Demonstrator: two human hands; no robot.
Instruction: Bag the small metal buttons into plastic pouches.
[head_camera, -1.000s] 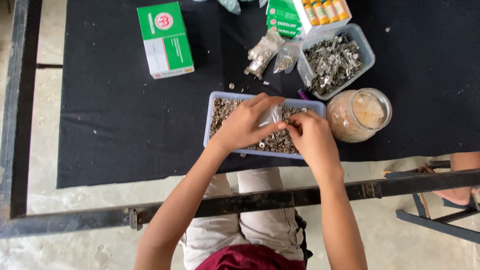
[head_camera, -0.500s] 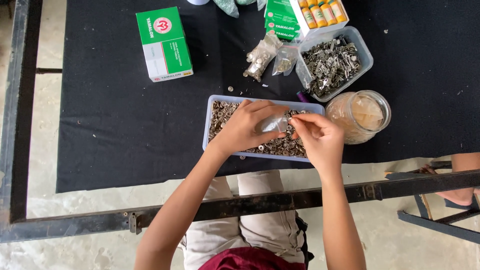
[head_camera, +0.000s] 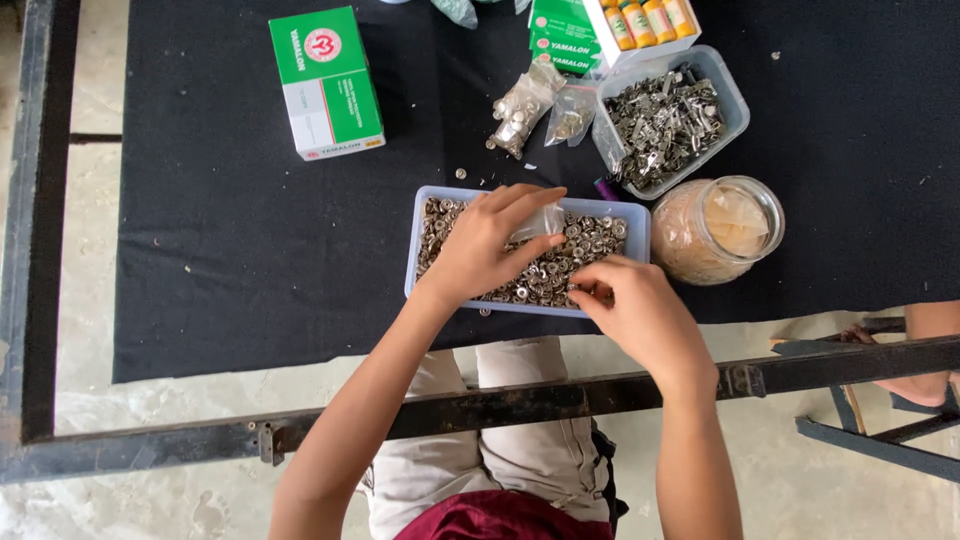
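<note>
Two hands are placed in one tray (head_camera: 428, 232) of metal washers (head_camera: 585, 240): left hand (head_camera: 487, 245) fingers spread over one clear bag (head_camera: 540, 220), right hand (head_camera: 640, 315) fingertips pinched on washers.

Over the pale blue plastic tray of small metal rings (head_camera: 436, 290), our right hand (head_camera: 640, 315) has drawn back from beside the left toward the tray's near right edge, fingertips pinched on the rings there. Our left hand (head_camera: 490, 245) has spread flatter, fingers stretched across a small clear plastic bag (head_camera: 545, 218).
</note>
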